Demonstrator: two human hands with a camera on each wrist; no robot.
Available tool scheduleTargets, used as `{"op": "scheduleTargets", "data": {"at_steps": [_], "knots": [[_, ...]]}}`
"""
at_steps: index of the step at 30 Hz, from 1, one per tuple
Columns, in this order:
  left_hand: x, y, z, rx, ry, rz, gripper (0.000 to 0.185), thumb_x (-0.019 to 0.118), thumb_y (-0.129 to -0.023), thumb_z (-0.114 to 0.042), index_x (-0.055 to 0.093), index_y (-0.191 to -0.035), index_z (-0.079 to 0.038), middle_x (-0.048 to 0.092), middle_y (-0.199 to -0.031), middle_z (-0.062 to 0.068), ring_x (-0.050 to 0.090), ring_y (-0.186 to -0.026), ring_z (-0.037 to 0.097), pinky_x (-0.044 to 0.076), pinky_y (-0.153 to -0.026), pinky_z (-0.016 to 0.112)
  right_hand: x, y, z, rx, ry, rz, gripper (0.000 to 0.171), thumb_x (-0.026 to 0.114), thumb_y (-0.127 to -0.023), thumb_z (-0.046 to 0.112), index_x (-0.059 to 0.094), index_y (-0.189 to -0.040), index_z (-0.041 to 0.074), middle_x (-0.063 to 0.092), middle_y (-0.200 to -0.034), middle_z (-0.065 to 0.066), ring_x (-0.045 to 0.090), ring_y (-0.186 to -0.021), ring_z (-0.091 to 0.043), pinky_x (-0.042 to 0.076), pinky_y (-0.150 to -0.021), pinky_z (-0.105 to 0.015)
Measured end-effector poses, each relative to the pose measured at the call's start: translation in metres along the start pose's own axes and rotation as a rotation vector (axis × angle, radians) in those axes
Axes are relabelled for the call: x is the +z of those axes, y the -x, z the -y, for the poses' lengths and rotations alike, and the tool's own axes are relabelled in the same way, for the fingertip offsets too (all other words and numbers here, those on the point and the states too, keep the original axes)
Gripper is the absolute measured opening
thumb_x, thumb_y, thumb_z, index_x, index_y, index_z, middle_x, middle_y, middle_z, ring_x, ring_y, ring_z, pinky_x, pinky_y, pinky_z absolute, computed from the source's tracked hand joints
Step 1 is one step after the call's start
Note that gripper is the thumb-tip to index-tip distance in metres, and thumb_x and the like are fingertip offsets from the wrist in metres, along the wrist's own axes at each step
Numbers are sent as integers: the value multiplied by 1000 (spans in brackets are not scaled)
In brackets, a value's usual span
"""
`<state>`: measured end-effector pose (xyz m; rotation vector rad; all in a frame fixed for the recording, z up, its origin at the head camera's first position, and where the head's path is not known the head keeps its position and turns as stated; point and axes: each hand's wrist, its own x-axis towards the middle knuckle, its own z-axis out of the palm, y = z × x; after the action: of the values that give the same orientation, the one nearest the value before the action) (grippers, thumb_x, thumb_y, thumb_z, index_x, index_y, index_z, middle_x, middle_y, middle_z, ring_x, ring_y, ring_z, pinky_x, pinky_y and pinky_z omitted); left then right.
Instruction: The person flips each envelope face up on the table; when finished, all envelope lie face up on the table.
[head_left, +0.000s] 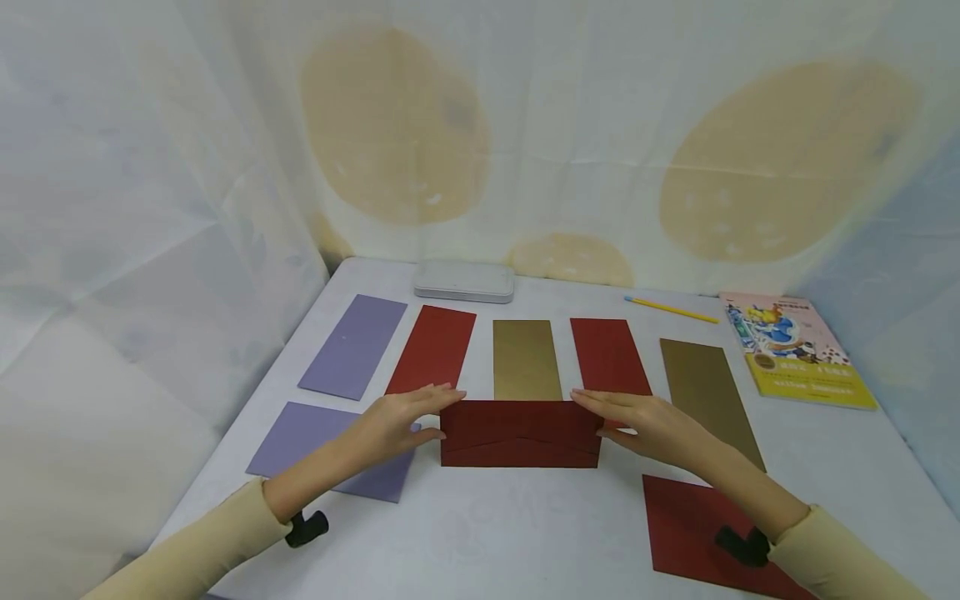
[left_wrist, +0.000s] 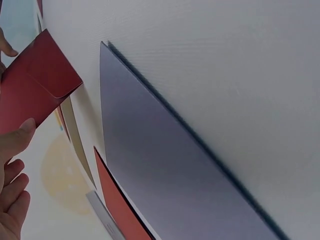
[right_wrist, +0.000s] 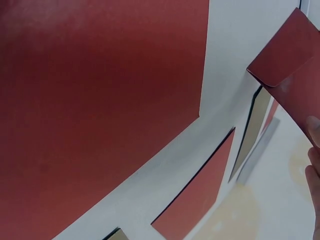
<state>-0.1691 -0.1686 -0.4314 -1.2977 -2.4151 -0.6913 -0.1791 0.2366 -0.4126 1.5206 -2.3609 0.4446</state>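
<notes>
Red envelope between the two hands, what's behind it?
Past the red envelope, a gold rectangle shows between two red rectangles. The envelope covers the gold one's near end and anything else directly behind.

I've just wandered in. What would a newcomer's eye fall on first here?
Probably the dark red envelope, held at both ends between the person's left grip and right grip, at the middle of the head view. Next, perhaps, the gold rectangle lying just beyond it, then the colourful book at the table's far right.

Red envelope (head_left: 519,423), smooth paper; gold rectangle (head_left: 527,360), satiny paper; backdrop (head_left: 577,125), wrinkled cloth
</notes>
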Motion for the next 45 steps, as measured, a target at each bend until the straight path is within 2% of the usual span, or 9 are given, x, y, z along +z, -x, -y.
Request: {"op": "scheduleTargets", "data": {"at_steps": [10, 14, 19, 24, 34, 45], "knots": [[3, 1, 0, -51, 33, 46, 70, 85, -71, -7, 57, -135, -9, 57, -134, 8, 54, -123, 24, 51, -88, 32, 1, 2, 7, 50, -61, 18, 77, 86, -67, 2, 54, -136, 5, 63, -127, -9, 66, -105, -22, 53, -78, -26], [2, 3, -1, -55, 83, 79, 71, 86, -71, -9, 56, -136, -8, 58, -133, 10, 54, -123, 25, 49, -90, 34, 4, 5, 9, 59, -105, 39, 75, 85, -67, 1, 55, -136, 5, 62, -127, -8, 65, -106, -21, 52, -82, -23], [3, 7, -2, -41, 152, 101, 70, 85, -71, -8, 57, -134, -4, 60, -132, 8, 55, -121, 25, 49, -90, 31, 5, 9, 12, 70, -177, 70, 71, 84, -69, 0, 56, -134, 4, 63, -126, -8, 65, -107, -22, 49, -85, -19], [5, 10, -5, -66, 199, 140, 67, 86, -71, -9, 59, -132, -4, 62, -128, 7, 57, -119, 24, 48, -90, 28, 8, 13, 17, 108, -253, 129, 65, 82, -74, 3, 57, -134, 5, 64, -124, -9, 65, -107, -20, 51, -84, -22], [10, 14, -11, -148, 232, 245, 60, 85, -74, -14, 62, -129, -6, 63, -126, 4, 58, -118, 17, 47, -93, 26, 13, 21, 25, 233, -347, 230, 60, 79, -80, 13, 57, -135, 8, 63, -126, -4, 62, -112, -17, 53, -83, -31], [15, 16, -10, -180, 213, 359, 58, 83, -77, -20, 61, -130, -5, 64, -124, 1, 58, -116, 11, 46, -94, 25, 21, 23, 27, 241, -398, 280, 54, 77, -83, 16, 59, -132, 6, 64, -124, -3, 62, -111, -16, 53, -85, -31]]}}
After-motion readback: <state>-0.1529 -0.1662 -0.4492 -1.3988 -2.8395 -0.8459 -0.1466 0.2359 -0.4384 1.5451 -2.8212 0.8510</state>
